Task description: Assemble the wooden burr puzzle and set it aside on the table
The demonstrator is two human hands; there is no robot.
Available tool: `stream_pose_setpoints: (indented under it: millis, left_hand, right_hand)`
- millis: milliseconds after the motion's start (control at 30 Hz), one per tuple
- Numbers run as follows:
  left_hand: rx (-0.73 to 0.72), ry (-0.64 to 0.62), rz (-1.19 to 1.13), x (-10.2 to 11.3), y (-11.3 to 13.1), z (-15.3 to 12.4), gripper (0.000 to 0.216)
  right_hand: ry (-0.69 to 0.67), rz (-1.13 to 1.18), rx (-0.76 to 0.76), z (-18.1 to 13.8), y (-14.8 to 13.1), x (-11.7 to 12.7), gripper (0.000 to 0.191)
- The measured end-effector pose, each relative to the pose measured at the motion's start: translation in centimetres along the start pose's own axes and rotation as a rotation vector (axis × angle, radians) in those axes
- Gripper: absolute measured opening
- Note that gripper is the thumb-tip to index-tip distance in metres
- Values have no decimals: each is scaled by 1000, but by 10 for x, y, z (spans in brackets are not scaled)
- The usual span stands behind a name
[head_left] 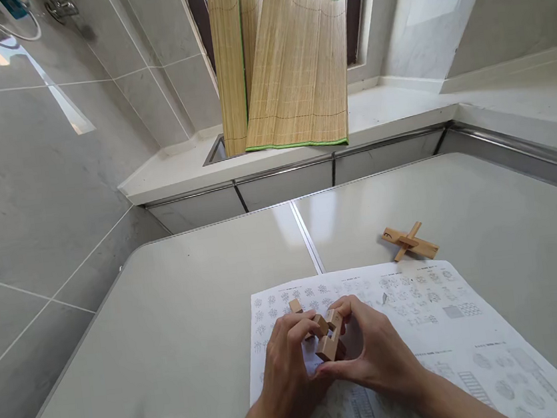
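Several notched wooden blocks are fitted partly together as a wooden puzzle (328,346) above a printed sheet (414,338). My left hand (288,362) closes on it from the left, fingers curled over the upper blocks. On the other side, my right hand (369,346) pinches the puzzle between thumb and fingers. Just beyond my left fingertips, a small wooden block end (295,306) shows over the sheet; whether it joins the rest I cannot tell. Part of the puzzle is hidden behind my fingers.
A crossed wooden piece (410,242) lies on the white table (196,326) past the sheet's far edge. A metal strip (306,236) runs along the tabletop seam. Behind stand a ledge (387,106) and a hanging bamboo mat (297,66); a tiled wall (45,195) borders the left.
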State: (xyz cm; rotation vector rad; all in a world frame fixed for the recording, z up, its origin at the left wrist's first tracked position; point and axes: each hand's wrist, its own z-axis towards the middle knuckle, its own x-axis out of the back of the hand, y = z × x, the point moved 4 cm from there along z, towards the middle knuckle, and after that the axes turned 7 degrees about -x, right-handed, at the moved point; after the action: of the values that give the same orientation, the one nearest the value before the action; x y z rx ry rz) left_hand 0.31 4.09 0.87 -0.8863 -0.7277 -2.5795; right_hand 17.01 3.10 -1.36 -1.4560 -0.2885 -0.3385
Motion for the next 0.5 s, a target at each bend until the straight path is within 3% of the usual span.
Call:
stream_pose_setpoints:
  millis: [300,500]
  left_hand:
    - [11,2,-75,-1,9,-3,45]
    - [362,50,-326,2,-2,0,56]
  right_hand:
    - [-15,67,-129,-6,0,-9,57]
    - [-102,186,-80,3,6,0,39]
